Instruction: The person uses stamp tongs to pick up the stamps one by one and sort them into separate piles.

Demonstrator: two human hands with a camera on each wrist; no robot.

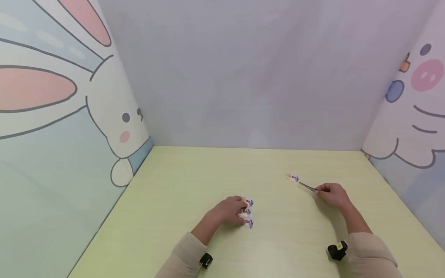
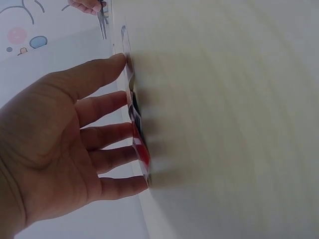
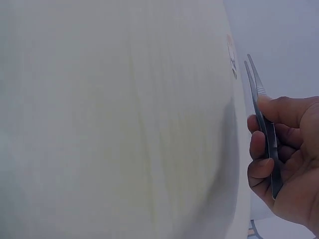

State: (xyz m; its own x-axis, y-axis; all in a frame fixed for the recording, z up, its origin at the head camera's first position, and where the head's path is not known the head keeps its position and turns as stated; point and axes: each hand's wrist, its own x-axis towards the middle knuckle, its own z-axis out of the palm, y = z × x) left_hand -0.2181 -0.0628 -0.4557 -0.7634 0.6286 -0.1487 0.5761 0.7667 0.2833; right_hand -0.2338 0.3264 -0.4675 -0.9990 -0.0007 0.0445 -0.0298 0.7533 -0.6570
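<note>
Fingertips of my left hand (image 1: 226, 211) rest on small printed paper pieces (image 1: 249, 223), laid in a short column on the table in the head view. In the left wrist view its fingers are spread and fairly straight, tips down on the flat pieces (image 2: 142, 154). My right hand (image 1: 334, 195) holds metal tweezers (image 1: 307, 186), gripped between thumb and curled fingers. Seen from the right wrist, the tweezers (image 3: 269, 134) have their two tips apart. Another printed paper piece (image 1: 292, 177) lies farther back, just beyond the tweezer tips.
The pale yellow table (image 1: 194, 170) meets a plain grey back wall (image 1: 243, 77). A side panel with a cartoon rabbit (image 1: 111, 123) stands at left, and one with a pink-nosed cartoon animal (image 1: 417, 116) at right. Black wrist cameras (image 1: 337, 251) sit by both sleeves.
</note>
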